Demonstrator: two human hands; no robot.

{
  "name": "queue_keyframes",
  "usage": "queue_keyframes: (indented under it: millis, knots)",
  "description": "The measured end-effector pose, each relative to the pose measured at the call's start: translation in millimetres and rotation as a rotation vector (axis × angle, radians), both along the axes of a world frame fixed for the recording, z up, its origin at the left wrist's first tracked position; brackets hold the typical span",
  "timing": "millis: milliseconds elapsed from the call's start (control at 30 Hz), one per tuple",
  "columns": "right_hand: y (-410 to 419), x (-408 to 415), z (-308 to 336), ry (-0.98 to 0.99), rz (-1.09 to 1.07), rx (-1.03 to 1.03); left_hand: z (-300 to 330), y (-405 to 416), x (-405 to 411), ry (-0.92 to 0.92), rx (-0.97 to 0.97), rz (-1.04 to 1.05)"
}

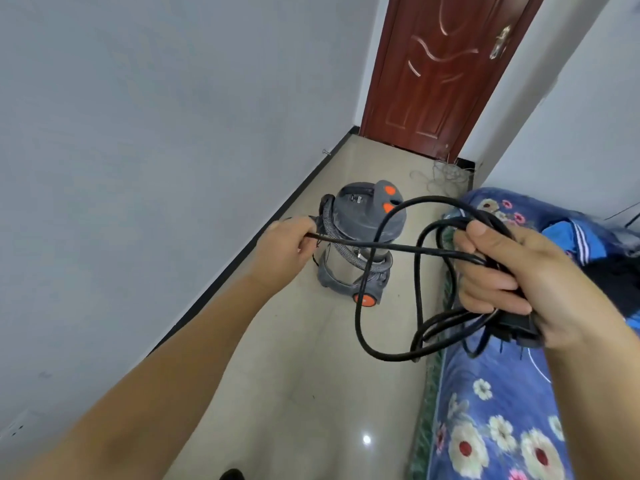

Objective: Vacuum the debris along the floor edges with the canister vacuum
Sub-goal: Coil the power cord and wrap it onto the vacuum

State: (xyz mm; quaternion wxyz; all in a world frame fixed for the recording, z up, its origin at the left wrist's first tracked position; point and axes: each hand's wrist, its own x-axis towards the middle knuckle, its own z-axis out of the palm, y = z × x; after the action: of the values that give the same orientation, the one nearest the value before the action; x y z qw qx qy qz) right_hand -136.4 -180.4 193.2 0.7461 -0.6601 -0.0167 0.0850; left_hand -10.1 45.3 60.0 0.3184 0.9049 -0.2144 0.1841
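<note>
1. Black power cord [360,317], several loops bunched in the right hand [512,271], fingers curled round the bundle; a dark block, likely the plug, sits under the palm.
2. Left hand [287,244] reaches out and pinches one strand pulled taut between both hands.
3. Risk: the slack loops cross each other and could knot or snag on the flowered bedding [491,410] if pulled quickly.
4. Canister vacuum [363,244] stands on the tile floor [304,375] beyond the hands, near the dark baseboard [242,251], hose wrapped round it.
5. Label on vacuum lid too small to read.
6. Brown door [440,71] shut at far end.
</note>
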Motion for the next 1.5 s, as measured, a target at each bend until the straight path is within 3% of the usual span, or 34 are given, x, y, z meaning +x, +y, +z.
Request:
queue_keyframes:
  millis: [100, 167, 267, 333, 400, 467, 567, 633, 767, 833, 933, 1000, 1167, 1233, 1333, 1433, 1500]
  knots:
    - [-12, -4, 1, 0.076, 0.028, 0.075, 5, -8, 25, -0.105, -0.118, 0.147]
    - [-22, -2, -2, 0.107, 0.006, 0.116, 6, -11, 41, -0.057, -0.294, 0.162]
    - [-39, 10, -11, 0.111, -0.071, 0.147, 3, -24, 45, 0.604, -0.614, -0.002]
    - [-54, 22, -22, 0.141, -0.170, 0.163, -15, -29, 41, 0.830, -0.376, -0.156]
    - [-73, 38, -40, 0.203, -0.337, 0.143, -34, -26, 34, 0.857, -0.149, -0.158]
    - [-95, 54, -63, 0.270, -0.497, 0.017, -46, -15, 32, 0.757, -0.002, -0.125]
    - [-117, 79, -91, 0.320, -0.567, -0.128, -42, 4, 29, 0.478, 0.559, -0.202]
    - [-116, 102, -103, 0.289, -0.548, -0.218, -36, 1, 27, 0.378, 0.788, -0.293]
    - [-58, 160, -108, 0.200, -0.293, -0.365, -23, -42, 27, 0.293, 0.877, -0.513]
    - [-19, 185, -109, 0.171, -0.130, -0.454, -19, -64, 37, 0.253, 0.832, -0.566]
    - [22, 211, -117, 0.065, 0.127, -0.725, -14, -71, 76, 0.174, 0.707, -0.480]
    - [35, 227, -124, -0.005, 0.179, -0.882, -11, -62, 105, 0.172, 0.603, -0.429]
    - [41, 276, -109, 0.112, 0.170, -0.902, -3, -43, 163, 0.392, 0.159, -0.377]
    - [38, 291, -99, 0.157, 0.305, -0.845, 2, -41, 191, 0.467, 0.127, -0.336]
    - [36, 315, -88, 0.156, 0.449, -0.819, 9, -43, 229, 0.470, 0.243, -0.382]
    - [28, 339, -75, 0.131, 0.360, -0.823, 22, -38, 262, 0.676, 0.078, -0.537]
    - [9, 349, -63, 0.136, 0.276, -0.673, 28, -27, 286, 0.871, -0.039, -0.623]
